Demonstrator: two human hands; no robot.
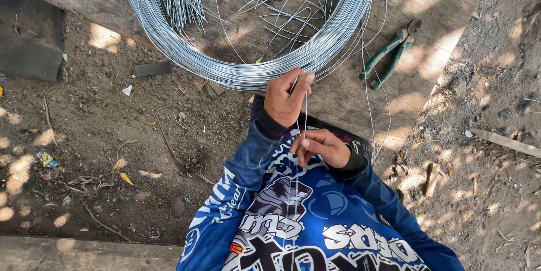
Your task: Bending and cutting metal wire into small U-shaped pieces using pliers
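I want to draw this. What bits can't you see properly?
- Wire coil: top cut off by the head view's upper edge.
- Thin wire between left hand and right hand: its ends are lost against the shirt.
- Pliers: too small to make out the jaw tips.

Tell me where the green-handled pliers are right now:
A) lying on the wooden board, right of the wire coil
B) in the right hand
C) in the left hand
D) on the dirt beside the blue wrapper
A: the pliers lie untouched on the wooden board, right of the wire coil, while the left hand and right hand both pinch a thin wire strand.
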